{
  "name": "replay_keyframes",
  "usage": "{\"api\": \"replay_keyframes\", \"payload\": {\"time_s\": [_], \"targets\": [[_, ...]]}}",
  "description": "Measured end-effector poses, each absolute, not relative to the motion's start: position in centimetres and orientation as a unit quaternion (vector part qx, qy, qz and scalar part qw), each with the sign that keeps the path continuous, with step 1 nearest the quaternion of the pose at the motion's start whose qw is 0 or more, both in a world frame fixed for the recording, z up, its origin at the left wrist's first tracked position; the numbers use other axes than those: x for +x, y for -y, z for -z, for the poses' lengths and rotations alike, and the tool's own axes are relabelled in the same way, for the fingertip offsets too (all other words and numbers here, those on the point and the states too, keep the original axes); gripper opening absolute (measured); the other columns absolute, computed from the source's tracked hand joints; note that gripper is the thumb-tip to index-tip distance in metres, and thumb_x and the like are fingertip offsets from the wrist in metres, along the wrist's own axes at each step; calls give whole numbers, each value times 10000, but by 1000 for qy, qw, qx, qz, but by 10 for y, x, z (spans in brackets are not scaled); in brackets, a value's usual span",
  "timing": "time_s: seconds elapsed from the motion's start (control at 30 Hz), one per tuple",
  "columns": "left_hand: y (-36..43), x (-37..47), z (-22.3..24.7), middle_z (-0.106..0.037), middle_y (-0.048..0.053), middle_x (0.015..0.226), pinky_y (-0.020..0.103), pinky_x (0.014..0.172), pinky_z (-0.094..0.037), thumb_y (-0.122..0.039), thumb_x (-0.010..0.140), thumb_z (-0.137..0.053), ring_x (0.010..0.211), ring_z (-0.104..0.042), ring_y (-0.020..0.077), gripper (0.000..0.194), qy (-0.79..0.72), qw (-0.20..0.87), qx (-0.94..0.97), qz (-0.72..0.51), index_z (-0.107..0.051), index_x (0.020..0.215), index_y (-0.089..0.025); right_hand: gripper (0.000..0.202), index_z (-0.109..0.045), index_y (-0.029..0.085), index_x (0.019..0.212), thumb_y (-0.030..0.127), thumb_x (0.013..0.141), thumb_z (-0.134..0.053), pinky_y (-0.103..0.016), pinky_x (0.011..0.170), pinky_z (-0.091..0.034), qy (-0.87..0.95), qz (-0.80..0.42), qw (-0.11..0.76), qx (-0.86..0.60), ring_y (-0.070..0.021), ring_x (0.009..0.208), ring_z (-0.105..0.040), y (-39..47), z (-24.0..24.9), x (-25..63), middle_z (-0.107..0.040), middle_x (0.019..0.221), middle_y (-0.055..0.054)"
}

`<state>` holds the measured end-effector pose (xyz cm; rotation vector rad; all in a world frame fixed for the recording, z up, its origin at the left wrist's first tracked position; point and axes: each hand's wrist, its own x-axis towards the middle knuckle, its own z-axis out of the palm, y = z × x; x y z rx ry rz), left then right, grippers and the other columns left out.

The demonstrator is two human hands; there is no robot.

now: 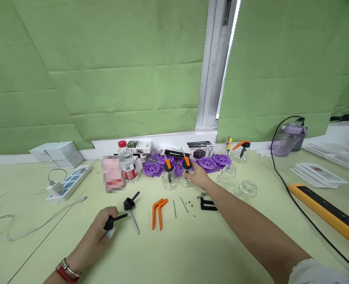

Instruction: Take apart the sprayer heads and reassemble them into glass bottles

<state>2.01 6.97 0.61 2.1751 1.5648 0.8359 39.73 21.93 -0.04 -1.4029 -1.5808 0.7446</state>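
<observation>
Far left, the white power strip [70, 186] lies on the bench [133, 262]. Nearer, here's the left hand [96, 230], fingers pinching a black cap [109, 223], its thin spout aimed right. Just beside it lies a second black cap [129, 204] with a metal tube. On to the right: two orange levers [159, 219] side by side, then two metal pins [174, 209]. Beyond them stands the left dispenser [169, 181], upright, and next to it the right dispenser [186, 181], where the right hand [199, 176] has its fingers closed around the upper part. Near that forearm sits a black bracket [207, 204]; right again, topless glass jars [247, 189].
</observation>
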Motion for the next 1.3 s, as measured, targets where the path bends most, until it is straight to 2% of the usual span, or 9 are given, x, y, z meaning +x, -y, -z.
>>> {"api": "replay_keyframes", "payload": {"time_s": [0.23, 0.33, 0.43, 0.53, 0.67, 0.77, 0.9, 1.13, 1.3], "targets": [[-60, 23, -13, -607, 71, 1024, 414, 985, -366, -268, 679, -642, 985, -532, 211, 100, -487, 294, 785, -246, -595, 750, -215, 491, -568, 155, 1066, 405, 657, -670, -371, 838, -417, 605, -241, 513, -559, -236, 929, -562, -194, -16, 395, -633, 1016, -85], [-64, 17, -14, -610, 78, 1009, 401, 957, -401, -286, 724, -632, 979, -551, 212, 108, -478, 318, 771, -276, -647, 805, -217, 487, -579, 162, 1036, 434, 646, -685, -369, 839, -414, 597, -243, 537, -545, -241, 928, -558, -161, -38, 403, -636, 1004, -88], [-63, 21, -23, -595, 83, 1083, 441, 1006, -351, -302, 737, -632, 1089, -508, 253, 173, -498, 297, 749, -321, -658, 896, -239, 523, -599, 194, 1021, 463, 593, -732, -343, 738, -431, 625, -280, 466, -560, -231, 837, -559, -113, -52, 403, -641, 957, -77], [-49, 58, -41, -512, 85, 1247, 444, 1051, -297, -277, 762, -612, 1216, -413, 271, 325, -474, 297, 742, -369, -595, 1086, -259, 504, -630, 215, 915, 484, 514, -775, -301, 618, -401, 667, -313, 372, -564, -200, 701, -526, -63, -47, 386, -633, 811, -52], [-25, 144, -51, -445, 121, 1316, 409, 998, -375, -246, 700, -684, 1169, -464, 276, 765, -373, 460, 717, -368, -316, 1371, -249, 416, -578, 209, 715, 450, 456, -797, -259, 521, -322, 697, -330, 315, -553, -155, 585, -457, -18, -30, 351, -579, 667, -14], [-20, 186, -44, -604, 75, 994, 352, 782, -486, -249, 692, -688, 849, -597, 219, 599, -414, 535, 621, -396, -436, 1235, -234, 396, -587, 207, 756, 427, 495, -788, -247, 550, -341, 710, -411, 329, -468, -152, 632, -492, -15, -23, 346, -608, 726, -6], [-32, 191, -29, -577, 16, 756, 292, 644, -463, -251, 702, -668, 671, -558, 162, 314, -401, 579, 557, -439, -535, 982, -201, 439, -577, 158, 724, 597, 696, -587, -255, 536, -388, 554, -608, 354, -445, -129, 561, -522, -41, -11, 369, -620, 688, -37], [-39, 188, -10, -602, 58, 867, 306, 571, -467, -223, 622, -667, 599, -561, 148, 270, -305, 740, 422, -424, -554, 862, -171, 477, -483, 176, 623, 628, 774, -475, -209, 418, -235, 444, -620, 396, -511, -65, 375, -291, -68, 18, 379, -400, 398, 65], [-43, 186, -5, -610, 71, 870, 301, 580, -472, -194, 635, -645, 599, -574, 146, 249, -294, 761, 386, -431, -578, 873, -164, 350, -518, 169, 623, 484, 765, -575, -224, 491, -294, 537, -526, 442, -490, -83, 478, -360, -67, 19, 378, -463, 506, 39]]}}
